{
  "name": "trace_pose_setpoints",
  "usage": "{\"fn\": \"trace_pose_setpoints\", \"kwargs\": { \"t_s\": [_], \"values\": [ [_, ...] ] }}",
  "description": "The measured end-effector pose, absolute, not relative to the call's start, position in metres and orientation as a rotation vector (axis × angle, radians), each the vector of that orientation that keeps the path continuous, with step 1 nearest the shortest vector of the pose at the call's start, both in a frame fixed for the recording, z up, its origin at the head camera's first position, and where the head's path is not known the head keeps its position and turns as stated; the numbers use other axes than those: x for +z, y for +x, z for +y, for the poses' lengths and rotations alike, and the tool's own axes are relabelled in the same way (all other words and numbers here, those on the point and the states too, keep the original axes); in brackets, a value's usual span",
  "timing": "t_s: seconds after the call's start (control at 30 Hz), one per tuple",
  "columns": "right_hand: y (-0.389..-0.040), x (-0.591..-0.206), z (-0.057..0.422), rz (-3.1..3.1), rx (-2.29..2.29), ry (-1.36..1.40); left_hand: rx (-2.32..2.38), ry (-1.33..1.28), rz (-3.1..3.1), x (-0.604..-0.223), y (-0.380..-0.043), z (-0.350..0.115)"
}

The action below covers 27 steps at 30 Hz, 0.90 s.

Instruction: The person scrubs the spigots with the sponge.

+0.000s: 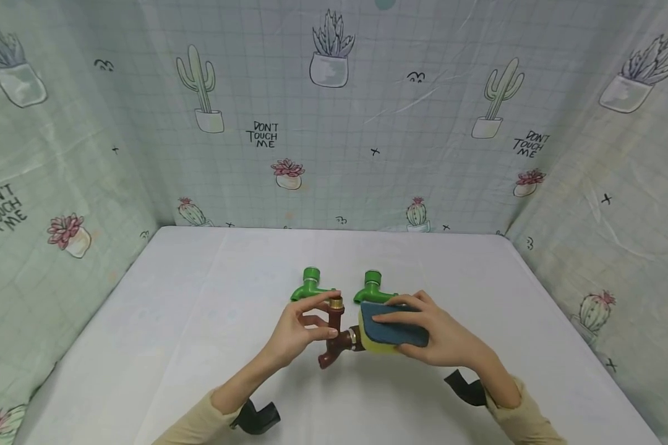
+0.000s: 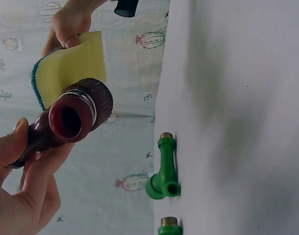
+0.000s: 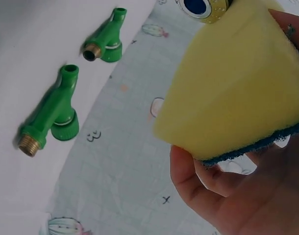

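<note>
In the head view my left hand grips a dark red-brown plastic tap above the table. A forefinger lies by the tap's brass threaded end, which points up. My right hand holds a sponge, blue scouring layer up and yellow foam below. The sponge's left edge meets the tap's ribbed knob. In the left wrist view, yellow foam stands right behind the knob, and the spout opening faces the camera. The right wrist view has the foam bent between fingers and thumb.
Two green taps with brass threads lie on the white table beyond my hands, one on the left and one on the right. Cactus-printed cloth walls the table at the back and sides. Black curved pieces sit at both wrists.
</note>
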State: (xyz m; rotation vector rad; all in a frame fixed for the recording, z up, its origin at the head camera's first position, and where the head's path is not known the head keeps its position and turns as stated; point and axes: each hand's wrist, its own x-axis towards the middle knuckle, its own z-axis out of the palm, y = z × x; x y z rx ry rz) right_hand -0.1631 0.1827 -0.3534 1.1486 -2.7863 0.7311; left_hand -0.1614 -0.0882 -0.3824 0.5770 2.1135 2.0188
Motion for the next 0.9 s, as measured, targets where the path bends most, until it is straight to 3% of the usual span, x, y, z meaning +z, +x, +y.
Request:
{"fn": "trace_pose_setpoints", "kwargs": {
  "t_s": [0.43,0.9],
  "values": [
    [-0.184,-0.372,0.179,-2.343,0.670,1.213,2.039,0.360,1.700,-0.384,-0.169,-0.088],
    [-0.189,-0.386,0.165,-1.961,0.530,1.268,1.970,0.328,1.562,-0.379,-0.171,-0.089]
  ]
}}
